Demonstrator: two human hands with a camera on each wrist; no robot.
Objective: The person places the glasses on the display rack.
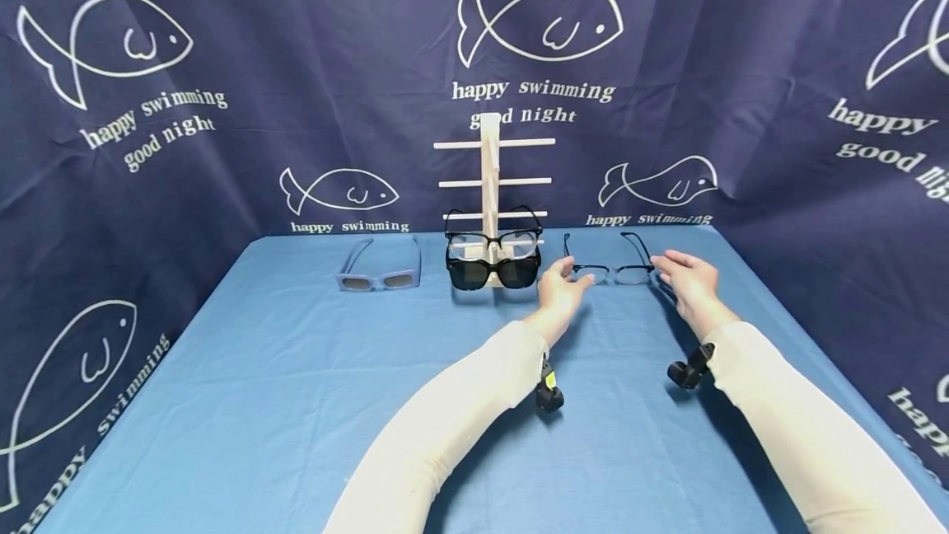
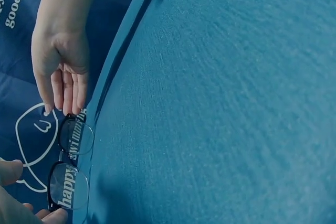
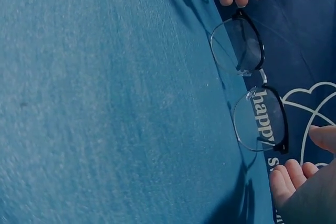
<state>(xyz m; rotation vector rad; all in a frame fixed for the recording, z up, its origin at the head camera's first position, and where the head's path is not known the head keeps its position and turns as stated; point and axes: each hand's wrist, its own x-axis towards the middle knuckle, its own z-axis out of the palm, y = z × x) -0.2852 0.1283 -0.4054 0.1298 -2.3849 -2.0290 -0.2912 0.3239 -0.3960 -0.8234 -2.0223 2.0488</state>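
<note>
Black-browed eyeglasses (image 1: 613,270) with thin lower rims stand between my two hands at the right back of the blue table, temples pointing away from me. My left hand (image 1: 559,299) is at their left end, its fingertips right by the hinge. At the opposite hinge is my right hand (image 1: 691,283), thumb and fingers spread apart in the right wrist view. Both clear lenses (image 3: 260,119) show in full there, uncovered by fingers. Seen from the left wrist, the right hand's fingers (image 2: 68,90) extend nearly straight toward the frame's end.
Left of my hands stands a pale wooden display rack (image 1: 490,163) with several crossbars. Its lower part carries clear black-framed glasses (image 1: 519,244) above dark sunglasses (image 1: 495,274). Blue-framed sunglasses (image 1: 378,280) lie farther left. A navy fish-print curtain (image 1: 334,105) borders the table's back.
</note>
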